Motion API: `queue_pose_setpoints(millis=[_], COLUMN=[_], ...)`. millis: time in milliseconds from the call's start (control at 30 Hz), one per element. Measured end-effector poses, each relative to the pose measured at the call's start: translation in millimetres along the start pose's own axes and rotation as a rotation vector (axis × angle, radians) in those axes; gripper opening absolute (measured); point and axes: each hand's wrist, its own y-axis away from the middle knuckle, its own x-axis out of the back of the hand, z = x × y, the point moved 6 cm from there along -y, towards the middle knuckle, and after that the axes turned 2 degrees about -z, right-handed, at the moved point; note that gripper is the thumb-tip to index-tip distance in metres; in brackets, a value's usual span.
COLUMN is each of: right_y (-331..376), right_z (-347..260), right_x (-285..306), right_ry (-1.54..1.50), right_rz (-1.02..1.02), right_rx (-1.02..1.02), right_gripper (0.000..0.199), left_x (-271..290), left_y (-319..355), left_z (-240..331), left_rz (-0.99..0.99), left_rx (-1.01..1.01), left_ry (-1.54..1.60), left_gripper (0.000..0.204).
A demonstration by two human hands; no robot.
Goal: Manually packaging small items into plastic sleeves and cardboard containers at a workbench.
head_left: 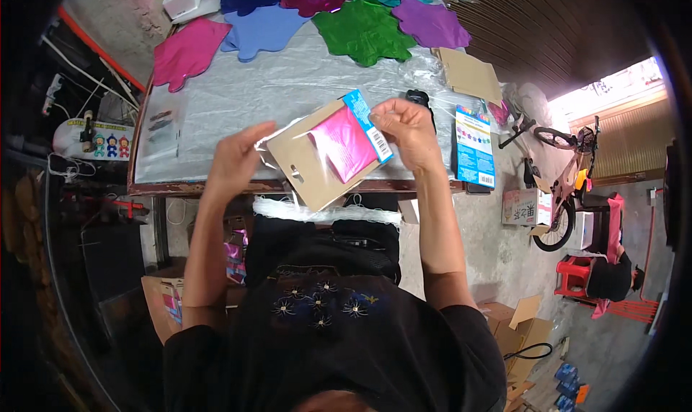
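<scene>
Between my hands, over the table's front edge, a clear plastic bag (285, 142) lies around a tan cardboard card (310, 185) with a hang hole. A folded shiny pink foil balloon (344, 145) rests on the card, and a blue label (358, 109) with a barcode runs along the right end. My right hand (412, 132) pinches that label end between thumb and fingers. At the opposite end, my left hand (238, 156) grips the edge of the bag, with its fingertips partly hidden.
Flat foil balloons in green (364, 31), light blue (263, 30), pink (189, 51) and purple (431, 24) lie across the table's far side. Right of my right hand are a printed blue-and-white card (474, 147) and tan cards (470, 77). A bicycle (569, 142) and boxes stand on the floor.
</scene>
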Motion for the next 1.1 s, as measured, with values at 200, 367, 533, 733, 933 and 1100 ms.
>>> queue_pose_setpoints(millis=[200, 367, 533, 733, 933, 1100], right_y=[-1, -2, -3, -19, -24, -26], right_z=[-39, -32, -31, -32, -28, -31], right_x=[-35, -28, -10, -14, -17, -25], right_ry=[0.472, 0.411, 0.304, 0.436, 0.522, 0.569], right_rz=[-0.066, 0.003, 0.019, -0.071, -0.166, -0.242], right_rx=[0.108, 0.113, 0.062, 0.009, -0.043, -0.036], right_gripper=[0.010, 0.016, 0.021, 0.019, 0.017, 0.014], left_x=[-32, -50, -52, -61, -61, -60], left_y=[-46, -54, -54, -56, -52, -52], left_z=[47, 40, 28, 28, 27, 24], left_rz=[-0.259, -0.314, -0.222, -0.228, -0.216, -0.197], left_rx=[0.235, 0.303, 0.352, 0.336, 0.383, 0.408], left_ry=[0.440, 0.718, 0.767, 0.728, 0.687, 0.660], left_gripper=[0.033, 0.032, 0.031, 0.030, 0.029, 0.028])
